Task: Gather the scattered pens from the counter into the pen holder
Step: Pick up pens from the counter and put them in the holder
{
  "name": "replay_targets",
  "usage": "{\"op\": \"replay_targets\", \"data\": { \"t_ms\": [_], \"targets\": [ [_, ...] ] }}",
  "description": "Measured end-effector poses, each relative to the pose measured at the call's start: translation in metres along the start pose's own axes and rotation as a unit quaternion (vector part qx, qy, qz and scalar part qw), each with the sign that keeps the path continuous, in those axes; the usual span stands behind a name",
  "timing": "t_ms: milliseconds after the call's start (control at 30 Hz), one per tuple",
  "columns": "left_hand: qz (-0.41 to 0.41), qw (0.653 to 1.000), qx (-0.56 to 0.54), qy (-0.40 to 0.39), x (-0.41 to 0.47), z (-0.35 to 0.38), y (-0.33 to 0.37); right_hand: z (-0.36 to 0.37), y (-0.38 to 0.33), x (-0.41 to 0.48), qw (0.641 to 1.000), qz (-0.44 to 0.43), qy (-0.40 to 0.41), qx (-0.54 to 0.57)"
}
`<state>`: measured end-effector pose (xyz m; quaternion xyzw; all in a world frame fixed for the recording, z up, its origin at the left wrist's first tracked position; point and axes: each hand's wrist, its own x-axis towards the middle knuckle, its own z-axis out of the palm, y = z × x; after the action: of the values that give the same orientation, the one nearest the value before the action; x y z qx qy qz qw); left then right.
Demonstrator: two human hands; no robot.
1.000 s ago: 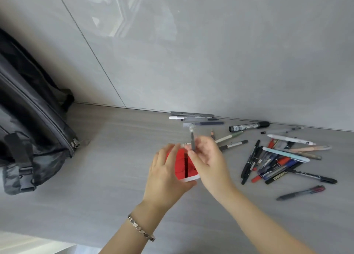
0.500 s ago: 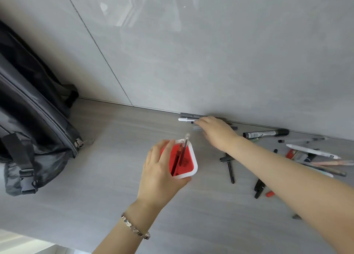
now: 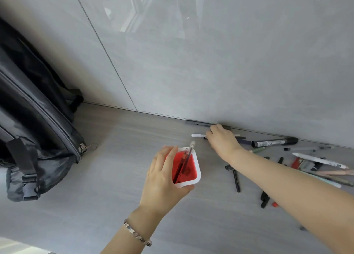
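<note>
My left hand (image 3: 162,179) grips the red pen holder with a white rim (image 3: 198,174) on the grey counter. A clear pen (image 3: 186,159) leans inside it. My right hand (image 3: 223,140) reaches to the back wall and lies over a white pen (image 3: 197,135), fingers curled on it, with a grey pen (image 3: 197,123) just beyond along the wall. Several more pens lie scattered to the right, among them a black marker (image 3: 274,142), a white pen (image 3: 319,160) and a black pen (image 3: 236,178). My forearm hides part of the pile.
A dark backpack (image 3: 32,131) stands at the left against the grey tiled wall (image 3: 191,62). The counter's near edge shows at the bottom left corner.
One second ago my right hand dropped a pen into the holder. It then moved back and right to the pens by the wall. My left hand stayed on the holder.
</note>
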<state>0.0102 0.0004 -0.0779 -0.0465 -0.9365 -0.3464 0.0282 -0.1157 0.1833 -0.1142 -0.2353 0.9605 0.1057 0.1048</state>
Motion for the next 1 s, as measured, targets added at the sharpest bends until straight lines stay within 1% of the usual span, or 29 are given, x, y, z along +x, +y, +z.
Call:
{"op": "replay_targets", "data": {
  "t_ms": [167,200,267,367,433,500,533,567,600,633,667,700,733,767,800,833,867,900,933,1000],
  "targets": [
    [0.01,1.0,0.014,0.002,-0.001,0.001,-0.001,0.002,0.015,-0.015,0.999,0.014,0.029,0.023],
    [0.009,1.0,0.014,0.002,-0.001,0.001,-0.001,-0.002,0.017,-0.017,1.0,0.006,0.018,0.019],
    [0.007,1.0,0.009,0.002,-0.002,0.001,0.0,-0.005,0.02,-0.021,0.997,-0.007,-0.033,0.064],
    [0.001,1.0,0.005,-0.003,-0.002,0.0,0.0,-0.006,0.025,-0.024,0.986,0.024,-0.113,0.122],
    [-0.002,1.0,0.004,-0.008,-0.002,0.0,0.0,-0.01,0.025,-0.026,0.981,0.027,-0.131,0.137],
    [-0.004,1.0,0.006,-0.011,-0.002,0.001,-0.001,-0.016,0.026,-0.029,0.98,0.014,-0.15,0.131],
    [-0.006,1.0,0.005,-0.011,-0.002,0.001,-0.001,-0.02,0.026,-0.031,0.981,0.01,-0.146,0.124],
    [-0.009,1.0,0.003,-0.013,-0.002,0.001,-0.001,-0.026,0.028,-0.033,0.984,0.009,-0.124,0.124],
    [-0.011,1.0,0.0,-0.015,-0.002,0.0,0.0,-0.035,0.028,-0.036,0.987,0.011,-0.084,0.137],
    [-0.014,1.0,-0.002,-0.017,-0.003,0.0,0.0,-0.044,0.03,-0.04,0.985,0.017,-0.02,0.171],
    [-0.014,1.0,-0.003,-0.02,-0.003,0.0,0.0,-0.056,0.03,-0.046,0.971,0.027,0.06,0.228],
    [-0.014,1.0,-0.005,-0.023,-0.004,0.0,-0.001,-0.072,0.029,-0.054,0.943,0.045,0.137,0.299],
    [-0.012,1.0,-0.008,-0.024,-0.003,-0.001,-0.002,-0.09,0.026,-0.065,0.898,0.063,0.201,0.387],
    [-0.011,0.999,-0.014,-0.026,-0.003,-0.001,-0.002,-0.109,0.021,-0.077,0.841,0.071,0.249,0.475],
    [-0.013,0.999,-0.024,-0.03,-0.003,-0.002,-0.002,-0.125,0.014,-0.09,0.785,0.067,0.274,0.551],
    [-0.02,0.998,-0.035,-0.038,-0.003,-0.003,-0.001,-0.137,0.004,-0.1,0.741,0.053,0.283,0.606],
    [-0.03,0.997,-0.044,-0.048,-0.003,-0.004,-0.001,-0.144,-0.008,-0.109,0.714,0.039,0.279,0.641],
    [-0.037,0.996,-0.049,-0.059,-0.004,-0.004,0.0,-0.144,-0.02,-0.113,0.707,0.032,0.265,0.655],
    [-0.04,0.995,-0.052,-0.07,-0.004,-0.006,0.0,-0.14,-0.033,-0.116,0.716,0.033,0.243,0.654],
    [-0.041,0.994,-0.051,-0.089,-0.004,-0.008,0.0,-0.119,-0.054,-0.112,0.759,0.058,0.182,0.622]
  ]
}}
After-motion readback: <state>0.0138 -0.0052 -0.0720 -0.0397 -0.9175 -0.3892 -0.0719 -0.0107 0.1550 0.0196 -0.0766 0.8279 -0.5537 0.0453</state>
